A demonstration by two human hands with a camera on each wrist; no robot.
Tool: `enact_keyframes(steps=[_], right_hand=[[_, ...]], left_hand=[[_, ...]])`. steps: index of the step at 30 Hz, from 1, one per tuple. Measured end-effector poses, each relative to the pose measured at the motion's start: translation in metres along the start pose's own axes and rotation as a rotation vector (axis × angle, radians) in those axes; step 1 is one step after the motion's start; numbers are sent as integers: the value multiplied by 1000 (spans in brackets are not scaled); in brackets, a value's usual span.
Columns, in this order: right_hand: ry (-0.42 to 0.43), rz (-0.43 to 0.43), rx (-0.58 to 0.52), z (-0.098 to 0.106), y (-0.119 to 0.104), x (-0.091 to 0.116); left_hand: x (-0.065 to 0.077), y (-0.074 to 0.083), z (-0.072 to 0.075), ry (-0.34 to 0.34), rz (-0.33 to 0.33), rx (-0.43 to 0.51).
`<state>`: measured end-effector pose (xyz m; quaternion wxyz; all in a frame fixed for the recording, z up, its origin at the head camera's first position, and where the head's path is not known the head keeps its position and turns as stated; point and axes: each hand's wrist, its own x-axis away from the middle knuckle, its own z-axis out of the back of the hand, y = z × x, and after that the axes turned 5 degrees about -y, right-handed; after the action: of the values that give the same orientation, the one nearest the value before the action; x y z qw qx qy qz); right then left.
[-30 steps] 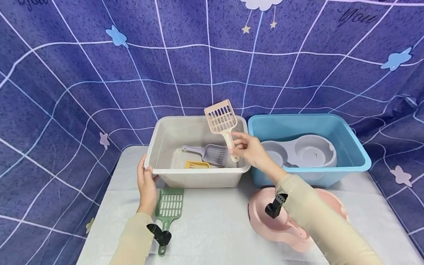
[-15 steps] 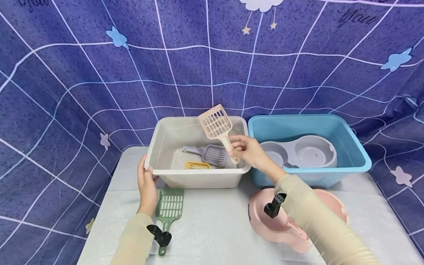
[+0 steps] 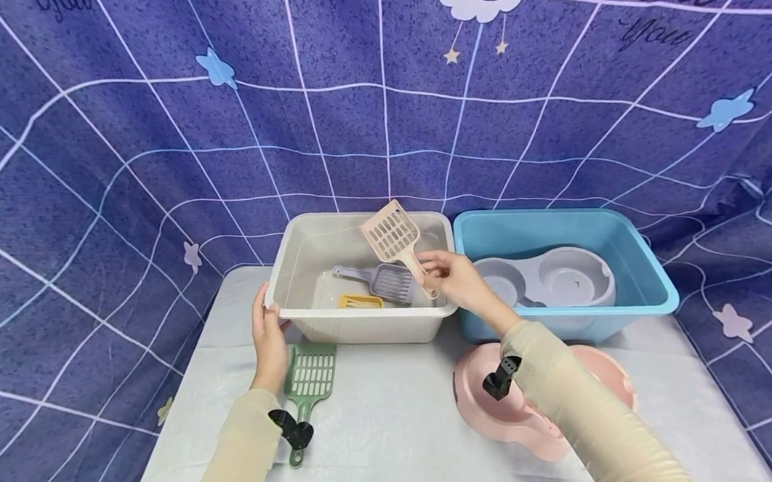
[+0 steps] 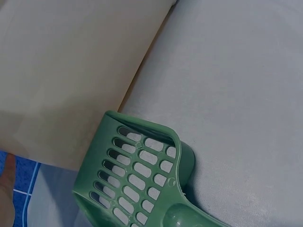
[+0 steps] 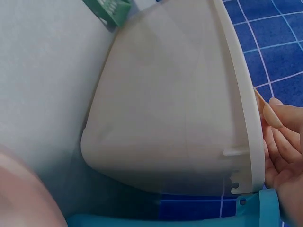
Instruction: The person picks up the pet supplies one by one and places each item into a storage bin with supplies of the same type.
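In the head view, my right hand (image 3: 455, 275) pinches the handle of a peach litter scoop (image 3: 414, 264), its slotted blade tilted up over the right half of a beige litter box (image 3: 364, 329). At the box's front left corner my left hand (image 3: 270, 349) grips the rim, thumb over the edge. Inside the box lie a grey-purple litter scoop (image 3: 391, 283) and a small yellow scoop (image 3: 348, 297), the latter partly hidden by the front rim. A green litter scoop (image 3: 301, 404) lies on the table beside my left hand; its blade fills the lower left wrist view.
Right of the beige box stands a blue litter box (image 3: 560, 320) holding a grey double bowl (image 3: 525, 266). A pink double bowl (image 3: 477, 418) with a pink scoop sits in front of it, partly under my right forearm. A blue-purple patterned cloth (image 3: 379, 117) hangs behind.
My right hand has lowered the peach scoop slightly, and its blade has swung left and down over the beige box. The left hand stays at the rim.
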<state>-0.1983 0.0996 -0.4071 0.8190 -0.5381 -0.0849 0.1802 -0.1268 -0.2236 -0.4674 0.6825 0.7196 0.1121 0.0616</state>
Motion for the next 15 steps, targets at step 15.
enact_keyframes(steps=[15], right_hand=[[68,18,56,-2,2,3]], left_hand=[[-12,-26,4,37,-17,29]])
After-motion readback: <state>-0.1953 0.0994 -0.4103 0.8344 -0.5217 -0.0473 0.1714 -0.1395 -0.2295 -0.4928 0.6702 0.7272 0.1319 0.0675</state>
